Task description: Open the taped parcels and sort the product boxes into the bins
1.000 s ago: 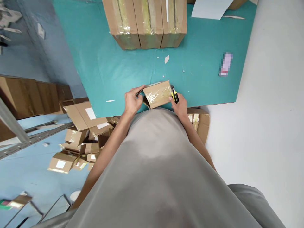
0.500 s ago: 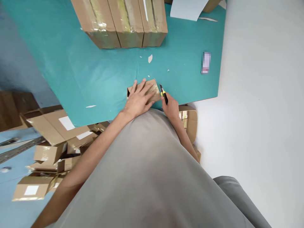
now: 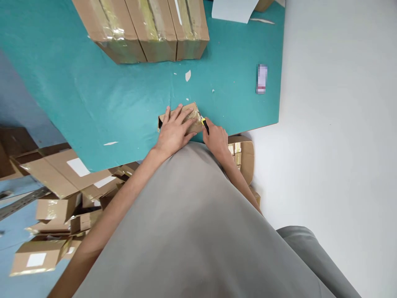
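A small taped cardboard box (image 3: 192,114) lies near the front edge of the teal table (image 3: 124,99). My left hand (image 3: 173,130) rests flat on top of it, fingers spread, pressing it down. My right hand (image 3: 217,138) is closed round a yellow and black utility knife (image 3: 205,124), whose tip touches the box's right end.
Three large taped cartons (image 3: 145,29) stand in a row at the back of the table. A white sheet (image 3: 232,9) and a small blurred item (image 3: 261,78) lie to the right. Several open empty boxes (image 3: 56,194) are heaped on the floor at left; another open box (image 3: 243,155) sits under the table edge.
My left hand moved from the box's left end onto its top and now presses flat. The knife in my right hand has come down against the box's right end.
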The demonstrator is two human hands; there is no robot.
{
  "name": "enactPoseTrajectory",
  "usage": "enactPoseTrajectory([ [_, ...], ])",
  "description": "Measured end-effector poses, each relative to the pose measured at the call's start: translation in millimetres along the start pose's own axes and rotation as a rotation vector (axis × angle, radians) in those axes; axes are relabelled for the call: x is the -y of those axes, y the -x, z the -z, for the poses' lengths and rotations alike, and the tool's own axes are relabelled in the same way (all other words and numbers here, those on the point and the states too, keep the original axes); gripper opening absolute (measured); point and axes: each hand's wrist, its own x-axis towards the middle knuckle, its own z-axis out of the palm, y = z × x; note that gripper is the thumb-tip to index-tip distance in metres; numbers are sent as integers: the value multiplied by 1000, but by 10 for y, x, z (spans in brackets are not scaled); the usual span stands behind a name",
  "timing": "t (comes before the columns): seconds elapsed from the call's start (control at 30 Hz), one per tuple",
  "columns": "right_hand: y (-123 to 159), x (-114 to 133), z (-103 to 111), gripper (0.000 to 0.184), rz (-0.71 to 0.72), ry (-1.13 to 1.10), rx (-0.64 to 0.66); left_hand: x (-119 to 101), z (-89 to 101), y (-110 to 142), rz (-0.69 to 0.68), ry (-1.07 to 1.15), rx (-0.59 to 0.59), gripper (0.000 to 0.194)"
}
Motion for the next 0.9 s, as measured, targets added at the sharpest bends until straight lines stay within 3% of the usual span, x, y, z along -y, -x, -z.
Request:
enactPoseTrajectory([
  [0.17,-27,135,44,59,-33,33,12,14,-50,11,20,-33,-11,80],
  [0.33,70,88,11,56,-63,52,45,-7,-120,20,35,-74,-28,79],
  [0.43,154,-83,-94,54,-131,70,69,-4,-147,15,48,-112,-23,82],
  [0.57,254,-505,-272,47,-235,85,168,11,-158,4,64,-136,-54,80],
  [0.67,311,-762,-310,49,-260,43,129,14,-162,6,60,-123,-73,77],
  [0.77,287,-776,-239,55,-169,-39,24,11,-164,19,54,-120,-66,78],
  [0.9,93,-514,-111,59,55,-139,-59,18,-164,41,48,-140,-49,78],
])
